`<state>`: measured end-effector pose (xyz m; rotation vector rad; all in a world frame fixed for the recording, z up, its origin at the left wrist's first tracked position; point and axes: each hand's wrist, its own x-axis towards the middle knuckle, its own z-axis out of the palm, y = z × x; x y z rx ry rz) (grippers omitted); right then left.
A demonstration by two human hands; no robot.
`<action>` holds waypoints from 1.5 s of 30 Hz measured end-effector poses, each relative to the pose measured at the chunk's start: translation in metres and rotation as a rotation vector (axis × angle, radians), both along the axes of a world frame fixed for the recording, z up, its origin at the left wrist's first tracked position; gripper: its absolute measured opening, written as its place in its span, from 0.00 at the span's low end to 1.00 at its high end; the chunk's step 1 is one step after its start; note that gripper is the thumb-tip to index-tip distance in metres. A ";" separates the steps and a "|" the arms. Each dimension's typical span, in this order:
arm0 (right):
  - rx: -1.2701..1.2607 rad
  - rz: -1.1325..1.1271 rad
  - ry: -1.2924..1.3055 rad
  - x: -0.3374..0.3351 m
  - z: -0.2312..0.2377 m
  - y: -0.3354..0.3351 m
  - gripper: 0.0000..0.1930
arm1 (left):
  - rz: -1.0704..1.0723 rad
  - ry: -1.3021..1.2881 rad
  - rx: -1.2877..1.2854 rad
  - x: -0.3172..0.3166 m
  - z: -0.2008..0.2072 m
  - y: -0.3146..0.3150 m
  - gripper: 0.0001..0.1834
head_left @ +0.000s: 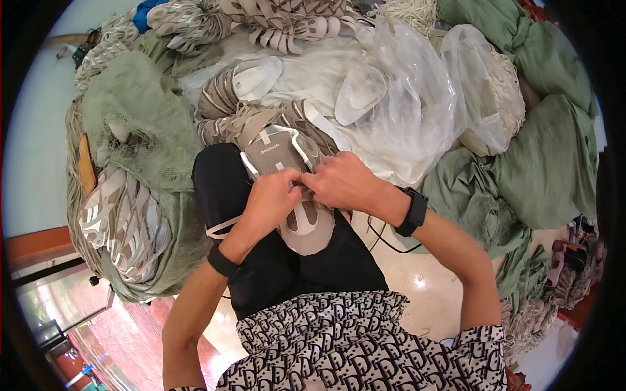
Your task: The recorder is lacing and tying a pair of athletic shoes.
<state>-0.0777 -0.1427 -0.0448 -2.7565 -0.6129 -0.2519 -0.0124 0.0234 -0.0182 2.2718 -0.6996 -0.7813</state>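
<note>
Heaped around my lap I see green mesh sacks point(140, 124) of beige shoe uppers; both my left hand point(274, 199) and right hand point(339, 182) pinch fingers onto one beige-and-white upper point(287, 163), unfinished, stacks remaining.

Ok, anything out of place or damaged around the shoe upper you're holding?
Nothing looks damaged. Both hands, left hand and right hand, grip the beige shoe upper on the lap. Around it, more uppers lie in loose heaps among green netting and crumpled clear plastic bags: messy, not spilled.
</note>
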 end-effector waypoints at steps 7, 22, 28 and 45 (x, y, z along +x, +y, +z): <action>0.023 0.059 -0.293 -0.002 -0.004 0.002 0.08 | -0.067 -0.102 -0.050 0.002 -0.006 0.000 0.09; 0.119 -0.046 -0.409 -0.004 -0.018 -0.002 0.06 | -0.727 -0.339 0.129 0.031 0.004 -0.022 0.06; 0.311 -0.147 -0.185 -0.007 -0.019 0.015 0.09 | -0.616 -0.600 0.039 0.035 0.021 0.005 0.04; 0.047 0.011 -0.192 -0.003 -0.009 0.011 0.07 | -0.585 -0.298 0.005 0.035 -0.002 -0.012 0.07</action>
